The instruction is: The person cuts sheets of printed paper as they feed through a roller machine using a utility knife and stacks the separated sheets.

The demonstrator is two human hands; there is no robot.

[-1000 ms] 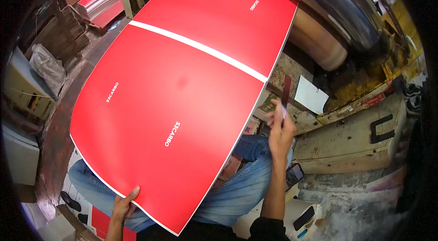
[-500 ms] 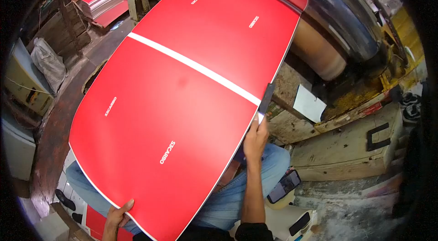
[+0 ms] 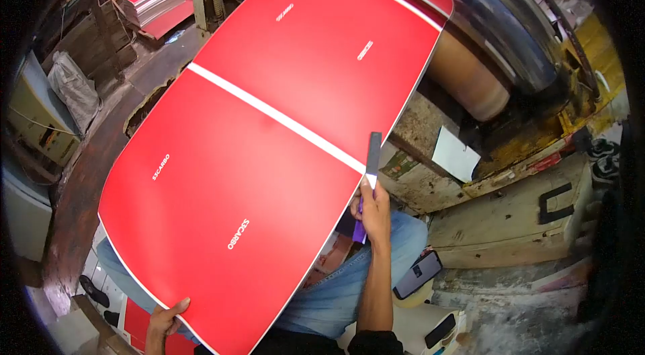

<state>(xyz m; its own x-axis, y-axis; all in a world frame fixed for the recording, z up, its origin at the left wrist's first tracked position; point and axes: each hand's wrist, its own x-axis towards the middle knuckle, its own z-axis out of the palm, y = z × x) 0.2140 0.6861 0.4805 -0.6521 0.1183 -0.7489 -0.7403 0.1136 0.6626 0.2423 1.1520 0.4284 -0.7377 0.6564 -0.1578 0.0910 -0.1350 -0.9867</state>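
Observation:
A long glossy red sheet with white edges, a white cross band and "S3CARBO" lettering stretches from my lap up to the rollers. At its near left edge my left hand pinches it, thumb on top and fingers underneath. My right hand is closed around a cutter knife with a purple handle and a long dark blade. The blade points away from me, at the sheet's right edge beside the end of the white band. Whether it touches the sheet, I cannot tell.
A shiny metal roller and a brown roller stand at the far right. Stacked red sheets lie at the far left. A wooden box, a phone and a dark phone-like object are on the right.
The red sheet has slid slightly toward me, and a white band now shows at its far end by the roller. My right hand and the knife have shifted left, turning more upright.

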